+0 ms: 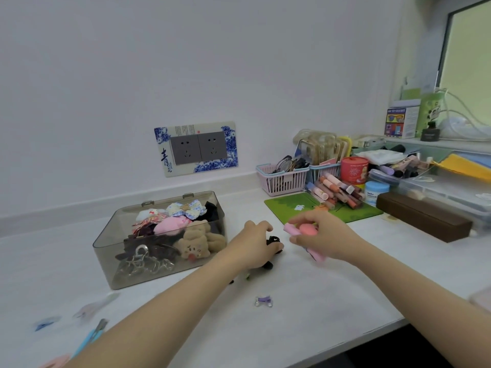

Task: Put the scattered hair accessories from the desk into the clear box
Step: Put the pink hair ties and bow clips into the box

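Beside one clear box (159, 243): two hands, one purple clip (263, 301), two baskets, one green mat (289, 205).

- Black hair accessory (273, 241): largely covered by the left hand (255, 245); its shape cannot be told.
- Pink clip (301, 231): motion-blurred in the right hand (322, 236), lower end hidden behind the palm.
- Pale clips (95, 305) and blue clip (46, 324) at the desk's near left: blurred, outlines indistinct.
- Pink item (57, 362): cut off by the bottom edge.
- Small green item (247, 275): mostly hidden under the left forearm.
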### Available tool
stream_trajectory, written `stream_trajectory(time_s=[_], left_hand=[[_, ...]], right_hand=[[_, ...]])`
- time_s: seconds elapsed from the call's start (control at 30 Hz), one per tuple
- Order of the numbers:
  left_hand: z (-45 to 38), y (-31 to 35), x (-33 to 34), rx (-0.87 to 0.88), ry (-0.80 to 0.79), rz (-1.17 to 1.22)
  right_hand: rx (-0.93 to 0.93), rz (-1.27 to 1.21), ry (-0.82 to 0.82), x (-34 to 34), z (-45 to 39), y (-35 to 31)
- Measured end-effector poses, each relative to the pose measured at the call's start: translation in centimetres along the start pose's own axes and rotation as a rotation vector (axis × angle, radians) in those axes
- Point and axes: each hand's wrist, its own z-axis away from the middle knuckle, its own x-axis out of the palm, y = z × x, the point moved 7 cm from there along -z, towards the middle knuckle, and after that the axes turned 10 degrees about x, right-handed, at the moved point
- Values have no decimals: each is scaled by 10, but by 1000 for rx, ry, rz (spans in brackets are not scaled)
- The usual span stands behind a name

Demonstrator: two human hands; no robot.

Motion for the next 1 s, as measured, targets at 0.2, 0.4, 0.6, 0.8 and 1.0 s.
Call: stream_trajectory(time_s=[0.2,0.4,0.6,0.8,1.0], left_hand=[[-13,9,8,58,4,-121],[-15,9,-6,100,131,55],[10,4,-71,137,320,265],[46,-29,-129,58,422,230],[73,-75,-168,-27,521,201]], right_hand=[[41,-37,21,-6,0,13],[24,-82,23,-11,3,12],[-22,-103,-11,-9,2,-15],[-106,-272,-97,3,-3,-71],[-262,-297,-195,28,-17,-147]])
